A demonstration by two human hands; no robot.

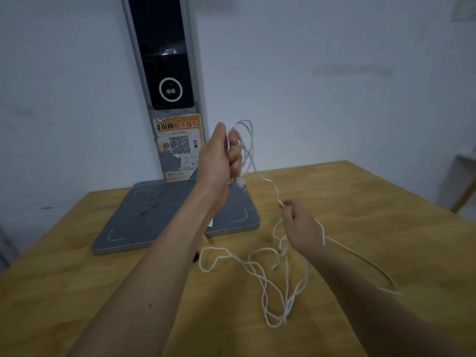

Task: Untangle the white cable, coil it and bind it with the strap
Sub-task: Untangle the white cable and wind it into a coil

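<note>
Left hand (221, 153) mid-frame has a clenched grip on the started coil of white cable (270, 279), right hand (300, 225) pinches the feed, rest's tangled on the counter (103, 292) lower right, so I'd feed slack slowly, same-size loops.

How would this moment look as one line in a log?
step: coiling | left hand: grips loops of white cable | right hand: pinches cable | rest: tangled on table | strap: unseen

Scanner column (159, 60) cut off by top edge — small dark object (196, 256) mostly hidden behind left forearm.
</note>
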